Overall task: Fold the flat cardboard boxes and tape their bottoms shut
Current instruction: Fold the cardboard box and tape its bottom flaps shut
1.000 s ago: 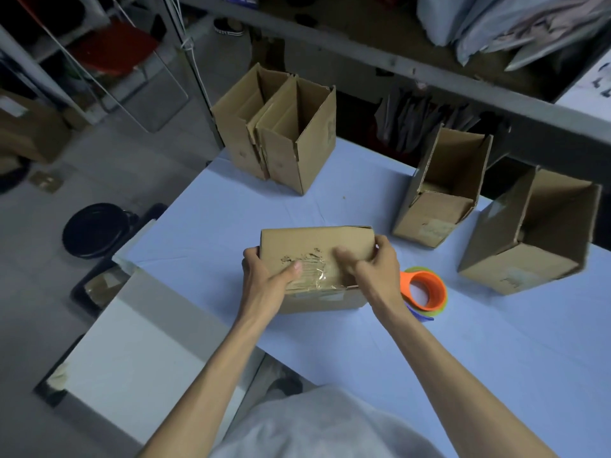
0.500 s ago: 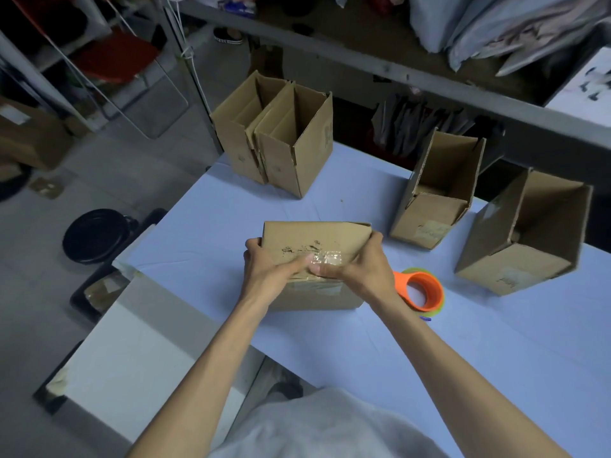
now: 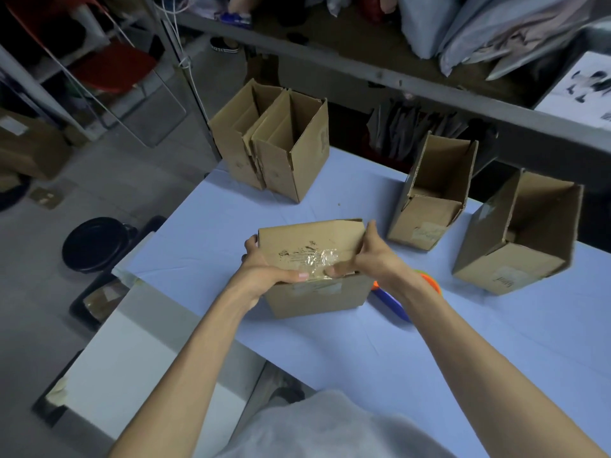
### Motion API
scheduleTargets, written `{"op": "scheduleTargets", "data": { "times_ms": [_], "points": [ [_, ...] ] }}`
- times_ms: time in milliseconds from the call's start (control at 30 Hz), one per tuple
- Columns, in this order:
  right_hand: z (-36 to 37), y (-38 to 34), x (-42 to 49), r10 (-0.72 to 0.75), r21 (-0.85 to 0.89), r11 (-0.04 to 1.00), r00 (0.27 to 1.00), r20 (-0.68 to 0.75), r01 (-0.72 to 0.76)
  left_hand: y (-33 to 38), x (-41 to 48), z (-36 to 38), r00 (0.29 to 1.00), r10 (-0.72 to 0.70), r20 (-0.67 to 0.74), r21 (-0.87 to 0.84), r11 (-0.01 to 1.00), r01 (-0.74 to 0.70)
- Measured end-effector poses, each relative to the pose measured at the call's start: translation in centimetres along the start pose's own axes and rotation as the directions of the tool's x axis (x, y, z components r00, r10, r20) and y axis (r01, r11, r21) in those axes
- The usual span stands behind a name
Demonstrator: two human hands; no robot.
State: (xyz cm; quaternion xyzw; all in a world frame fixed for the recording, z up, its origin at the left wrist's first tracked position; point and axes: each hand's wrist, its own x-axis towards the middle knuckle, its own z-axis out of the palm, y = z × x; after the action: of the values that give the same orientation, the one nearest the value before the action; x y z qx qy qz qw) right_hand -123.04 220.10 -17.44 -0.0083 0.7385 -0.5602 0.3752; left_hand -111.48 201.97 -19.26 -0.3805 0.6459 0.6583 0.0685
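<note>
Both hands are gripping the box (image 3: pixel 310 246) at centre: left hand (image 3: pixel 261 266) curling round nine o'clock, right hand (image 3: pixel 370 259) round three.

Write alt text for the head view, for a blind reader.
Left hand and right hand grip a cardboard box on a blue table, thumbs on clear tape across its top. Four open boxes sit behind; an orange tape roll lies by the right wrist.
</note>
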Motion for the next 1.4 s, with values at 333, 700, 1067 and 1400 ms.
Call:
{"op": "scheduleTargets", "data": {
  "times_ms": [333,700,1067,1400],
  "points": [
    [2.1,0.3,0.8,-0.797,-0.696,0.31,0.576,0.182,0.648,3.2,0.3,1.6,0.617,0.782,-0.088,0.598,0.537,-0.595],
    [1.5,-1.5,2.8,-0.77,-0.778,0.178,0.578,0.272,0.603,3.0,0.7,2.2,0.559,0.829,0.005,0.816,0.319,-0.481],
    [0.6,-0.5,4.3,-0.708,-0.797,0.197,0.645,0.287,0.571,3.9,1.9,1.9,0.653,0.755,0.058,0.835,0.321,-0.446],
    [0.9,-0.5,4.5,-0.722,-0.857,0.213,0.666,0.186,0.47,3.9,3.5,1.8,0.689,0.704,0.172,0.8,0.308,-0.515]
  ]
}}
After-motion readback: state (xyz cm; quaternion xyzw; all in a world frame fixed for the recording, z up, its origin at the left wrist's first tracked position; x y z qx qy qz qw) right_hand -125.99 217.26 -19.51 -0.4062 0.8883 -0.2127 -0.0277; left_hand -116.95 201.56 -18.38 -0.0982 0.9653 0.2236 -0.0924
